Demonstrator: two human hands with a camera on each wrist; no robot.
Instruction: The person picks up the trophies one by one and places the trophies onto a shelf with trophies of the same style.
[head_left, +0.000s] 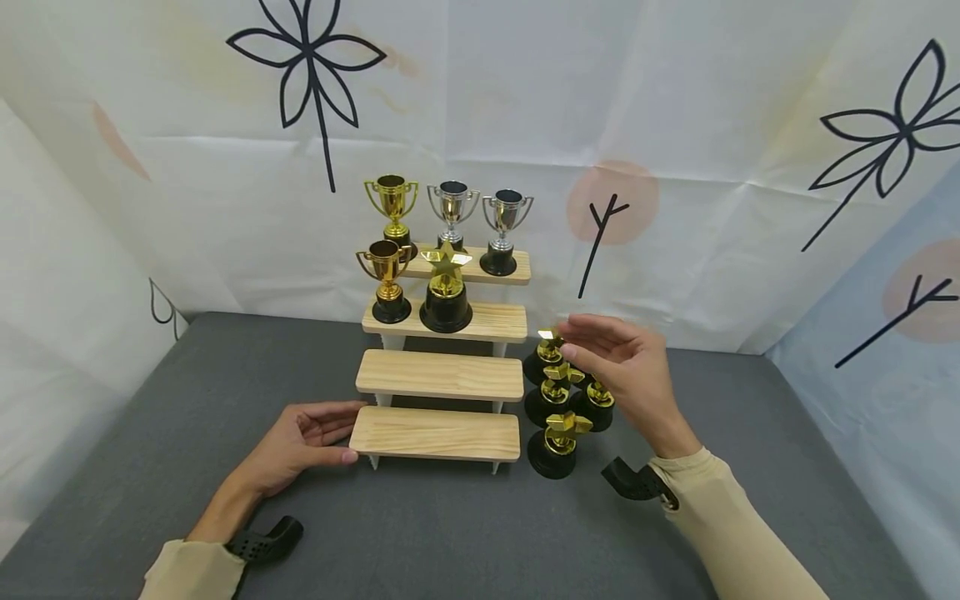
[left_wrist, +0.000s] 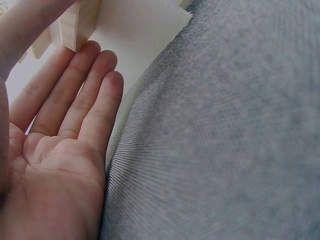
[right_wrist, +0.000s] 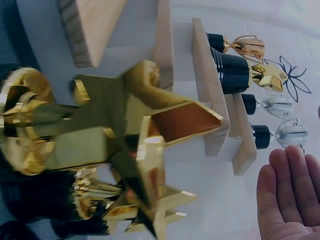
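Observation:
A stepped wooden stand (head_left: 435, 433) is in the middle of the head view. My left hand (head_left: 300, 442) is at the left end of its lowest step, fingers straight; in the left wrist view the fingertips (left_wrist: 107, 62) come right up to the step's end. Several gold star trophies (head_left: 553, 454) on black bases are grouped right of the stand. Over the rear ones hovers my right hand (head_left: 626, 358), thumb and fingers apart. In the right wrist view its straight fingers (right_wrist: 295, 185) have nothing between them, and a star trophy (right_wrist: 125, 120) looms close to the camera.
On the top step are a gold cup (head_left: 392, 200) and two silver cups (head_left: 453, 204). The step below bears a bronze-gold cup (head_left: 386, 271) and a larger star trophy (head_left: 446, 304). A printed cloth backdrop (head_left: 525, 100) hangs behind the dark grey table (head_left: 450, 542).

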